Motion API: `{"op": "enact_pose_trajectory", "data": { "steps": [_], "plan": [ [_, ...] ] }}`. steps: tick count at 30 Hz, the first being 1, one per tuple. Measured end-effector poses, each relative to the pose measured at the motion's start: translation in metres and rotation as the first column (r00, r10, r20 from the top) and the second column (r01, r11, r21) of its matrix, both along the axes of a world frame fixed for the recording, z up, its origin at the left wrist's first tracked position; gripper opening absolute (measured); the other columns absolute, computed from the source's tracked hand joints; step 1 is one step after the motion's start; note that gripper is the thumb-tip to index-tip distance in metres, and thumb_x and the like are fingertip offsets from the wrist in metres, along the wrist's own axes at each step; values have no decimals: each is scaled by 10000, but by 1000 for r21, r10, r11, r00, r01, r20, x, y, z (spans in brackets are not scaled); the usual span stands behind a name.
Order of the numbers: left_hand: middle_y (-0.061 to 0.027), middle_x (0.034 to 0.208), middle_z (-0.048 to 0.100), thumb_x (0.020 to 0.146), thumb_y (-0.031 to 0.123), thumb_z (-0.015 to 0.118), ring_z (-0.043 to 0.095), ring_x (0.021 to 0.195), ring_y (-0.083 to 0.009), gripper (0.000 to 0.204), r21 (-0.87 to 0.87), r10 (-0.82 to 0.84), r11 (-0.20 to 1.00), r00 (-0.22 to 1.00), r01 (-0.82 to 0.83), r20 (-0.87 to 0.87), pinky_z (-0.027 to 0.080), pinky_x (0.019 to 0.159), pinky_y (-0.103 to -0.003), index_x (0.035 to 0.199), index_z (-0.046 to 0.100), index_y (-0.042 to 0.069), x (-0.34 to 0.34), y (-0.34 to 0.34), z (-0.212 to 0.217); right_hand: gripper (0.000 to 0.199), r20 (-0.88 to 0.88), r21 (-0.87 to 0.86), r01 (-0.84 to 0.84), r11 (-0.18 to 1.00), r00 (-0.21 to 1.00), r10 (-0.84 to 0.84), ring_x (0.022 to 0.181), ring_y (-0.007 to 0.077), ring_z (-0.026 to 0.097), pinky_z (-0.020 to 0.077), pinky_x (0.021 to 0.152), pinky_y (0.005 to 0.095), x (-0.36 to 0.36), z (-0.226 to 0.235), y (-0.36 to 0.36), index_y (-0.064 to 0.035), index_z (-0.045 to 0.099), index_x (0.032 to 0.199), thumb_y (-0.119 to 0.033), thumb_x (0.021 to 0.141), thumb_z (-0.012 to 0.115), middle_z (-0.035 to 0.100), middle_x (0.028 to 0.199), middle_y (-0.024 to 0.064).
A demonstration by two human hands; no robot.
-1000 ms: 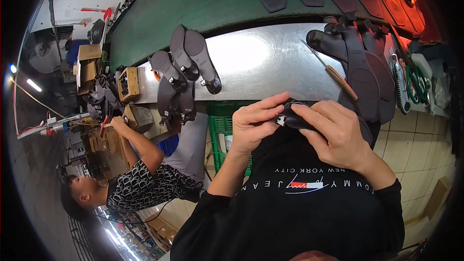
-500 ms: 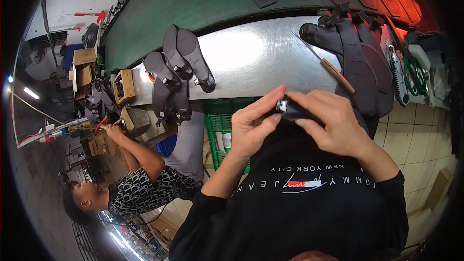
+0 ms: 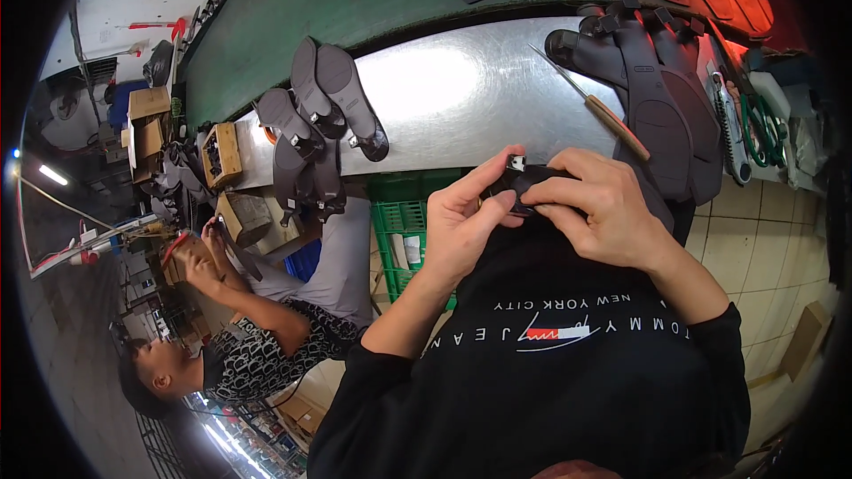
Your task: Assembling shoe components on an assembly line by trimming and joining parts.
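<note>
So this person's got a dark shoe sole (image 3: 524, 183) up in both hands, in front of their black shirt, right around the near edge of the desk (image 3: 470, 115). Left hand (image 3: 463, 217) is pinching the heel end between thumb and index finger, with the small silvery heel tip (image 3: 516, 162) poking out by the index fingertip. Right hand (image 3: 603, 204) has its fingertips bunched on the same piece, close to the left thumb. Can't tell if there's something tiny in there too, the fingers cover it.

On the metal desk, off to the right, there's a pile of dark soles (image 3: 661, 106) with a wooden-handled awl (image 3: 617, 126) lying alongside. Another bunch of soles (image 3: 346, 93) sits to the left, near a wooden box (image 3: 222, 155). Green-handled scissors (image 3: 765, 129) at the far right, green crate (image 3: 399, 232) below the desk. Over on the left, a co-worker (image 3: 266, 341) is handling a dark sole too.
</note>
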State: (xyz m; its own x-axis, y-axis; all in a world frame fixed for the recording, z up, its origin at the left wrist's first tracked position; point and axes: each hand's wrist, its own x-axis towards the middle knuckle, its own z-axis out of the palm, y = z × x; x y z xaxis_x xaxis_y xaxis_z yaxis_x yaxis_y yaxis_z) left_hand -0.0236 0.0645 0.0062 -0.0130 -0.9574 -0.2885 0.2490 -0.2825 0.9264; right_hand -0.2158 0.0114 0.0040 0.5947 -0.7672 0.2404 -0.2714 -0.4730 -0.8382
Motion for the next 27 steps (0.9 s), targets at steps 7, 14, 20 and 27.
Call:
{"op": "enact_pose_trajectory", "data": {
  "steps": [7,14,20,27],
  "plan": [
    [-135,1127,641,778,-104,549,648,826,-120,394,96,6,995,999,-1,-53,534,567,-194,1158,606,-16,12,-6,-9,252,40,55,-130,990,991,128,761,267,587,459,650,333,-2,-2,-6,-85,677,903,-104,660,741,561,867,98],
    [-132,1130,640,780,-101,547,646,836,-117,378,50,6,999,1000,-6,4,544,581,-193,1147,604,-34,8,-8,-6,272,53,177,-49,983,998,40,726,245,577,451,622,324,0,-11,6,-96,641,866,-121,627,766,534,843,77],
    [-142,1143,632,773,-100,556,653,825,-126,382,59,1,998,1000,-2,13,548,568,-191,1145,607,-30,11,-10,-3,249,71,57,22,998,997,-26,679,240,580,448,564,328,4,-14,11,-120,640,859,-133,639,755,534,826,70],
    [-149,1215,595,824,-19,521,663,790,-142,423,267,-28,959,972,92,-234,551,535,-202,1245,553,4,15,-13,11,276,146,-183,54,982,989,-27,652,234,577,459,553,322,2,-10,13,-112,651,898,-141,645,760,541,821,72]
  ]
}}
